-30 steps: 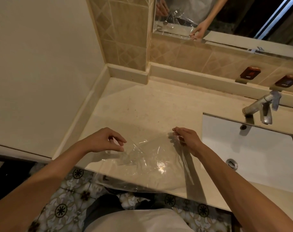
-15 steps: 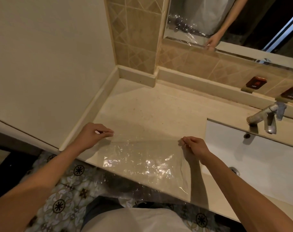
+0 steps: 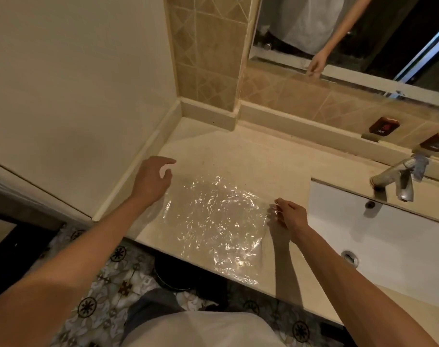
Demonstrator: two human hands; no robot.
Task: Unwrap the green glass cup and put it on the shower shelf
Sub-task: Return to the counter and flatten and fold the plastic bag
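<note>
My right hand (image 3: 292, 216) pinches the clear wrap (image 3: 213, 221) spread flat on the table (image 3: 238, 156), my left hand (image 3: 150, 180) hangs open, and the green glass cup is seemingly out of view, so finding it comes next.

I see the wrap (image 3: 213, 221) lying flat on the counter (image 3: 238, 156), left of the sink (image 3: 378, 236), its near edge hanging over the counter's front edge. My left hand (image 3: 150, 181) hovers at the wrap's far-left corner, fingers spread; my right hand (image 3: 292, 216) pinches its right edge, just left of the sink. The tap (image 3: 393, 179) stands behind the sink, the mirror (image 3: 363, 33) on the wall beyond it. A wall (image 3: 75, 83) borders the counter's left side.
</note>
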